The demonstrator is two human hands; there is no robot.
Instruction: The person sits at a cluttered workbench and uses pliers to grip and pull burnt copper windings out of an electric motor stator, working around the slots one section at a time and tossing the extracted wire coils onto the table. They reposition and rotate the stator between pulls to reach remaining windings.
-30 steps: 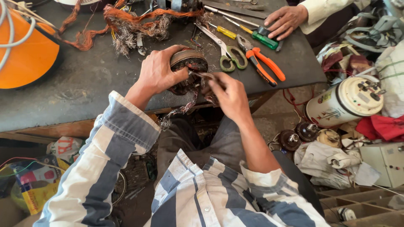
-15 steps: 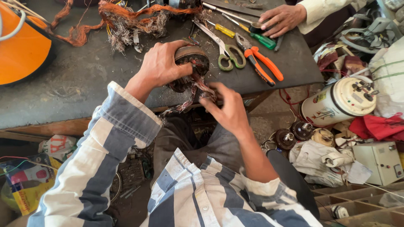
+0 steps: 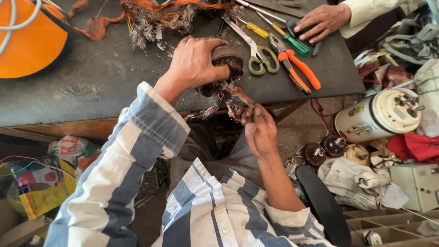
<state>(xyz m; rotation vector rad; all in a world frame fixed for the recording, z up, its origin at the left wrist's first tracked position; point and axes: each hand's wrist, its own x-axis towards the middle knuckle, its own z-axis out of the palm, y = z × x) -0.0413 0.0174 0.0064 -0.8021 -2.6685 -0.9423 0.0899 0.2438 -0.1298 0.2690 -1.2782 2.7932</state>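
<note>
My left hand [image 3: 194, 64] grips a round dark motor stator [image 3: 226, 61] at the near edge of the dark worktable [image 3: 105, 77]. A tangle of reddish copper winding wire [image 3: 231, 101] hangs out of it below the table edge. My right hand [image 3: 258, 128] is closed on that wire bundle, a little lower and towards me. Both my sleeves are blue and white striped.
On the table lie green-handled scissors [image 3: 260, 57], orange-handled pliers [image 3: 297, 71], screwdrivers [image 3: 292, 42] and a heap of pulled copper wire [image 3: 155, 16]. Another person's hand [image 3: 322, 20] rests at the far right. An orange disc [image 3: 27, 43] sits left. A white cylindrical appliance [image 3: 377, 116] and motor parts litter the floor.
My right hand has drawn the wire bundle down and towards me, away from the stator. The left hand keeps its hold on the stator at the table edge.
</note>
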